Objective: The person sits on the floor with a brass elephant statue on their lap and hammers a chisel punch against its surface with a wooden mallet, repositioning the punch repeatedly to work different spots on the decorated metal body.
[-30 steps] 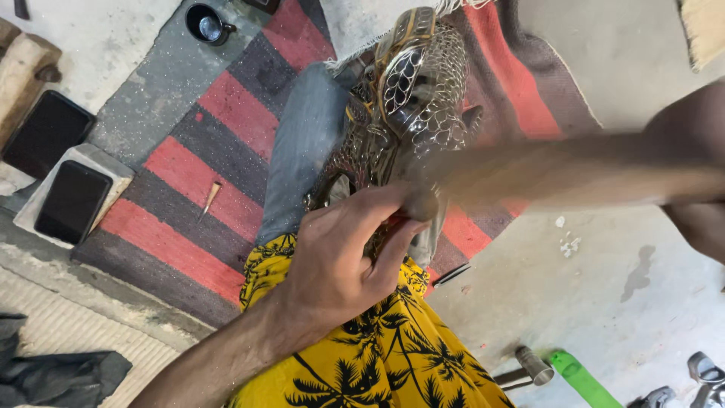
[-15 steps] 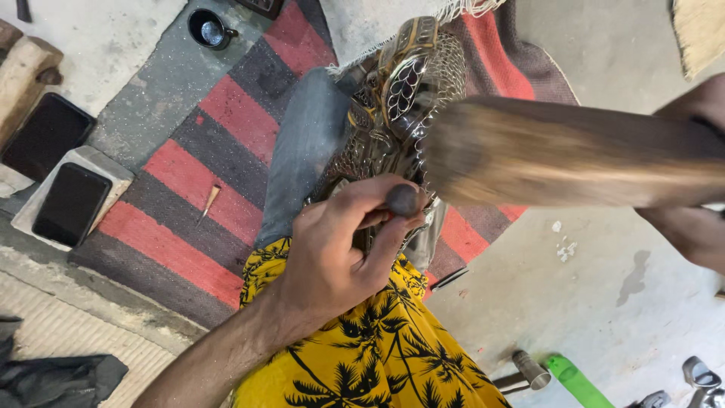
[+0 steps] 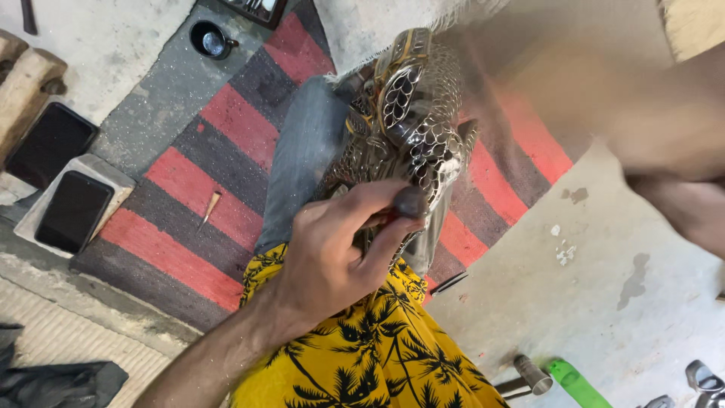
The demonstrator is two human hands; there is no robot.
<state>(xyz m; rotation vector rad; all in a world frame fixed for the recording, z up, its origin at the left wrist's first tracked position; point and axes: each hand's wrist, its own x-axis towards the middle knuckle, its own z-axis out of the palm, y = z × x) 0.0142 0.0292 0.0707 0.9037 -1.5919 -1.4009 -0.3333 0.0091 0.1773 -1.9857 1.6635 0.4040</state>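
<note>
The ornate metal piece (image 3: 411,132), silver with scale-like openwork and gilt detail, rests across the person's lap, propped on a leg in grey trousers (image 3: 302,159) so that its worked face is turned up toward the camera; this placement appears to steady it and bring the surface within reach of both hands. It sits at the centre of the view, above the red-and-grey striped mat (image 3: 189,196) that covers the floor. The left hand (image 3: 332,257) comes in from the near left, forearm angled upward, wrist slightly bent, fingers curled closed around a short tool with a dark rounded head (image 3: 411,202) and a hint of red at the shaft; thumb and forefinger pinch it near the top, and its tip appears set against the near edge of the metal piece, apparently to keep it fixed on one spot. The right hand (image 3: 680,196) enters from the right, heavily motion-blurred; whether it grips anything cannot be told. A yellow palm-print shirt (image 3: 377,355) fills the near foreground. Two dark phones (image 3: 72,211) lie at the left, one on a pale tray, a small dark cup (image 3: 210,39) at the far left, a small pointed peg (image 3: 211,205) on the mat, and a green-handled tool (image 3: 570,381) on the concrete floor, near right.
</note>
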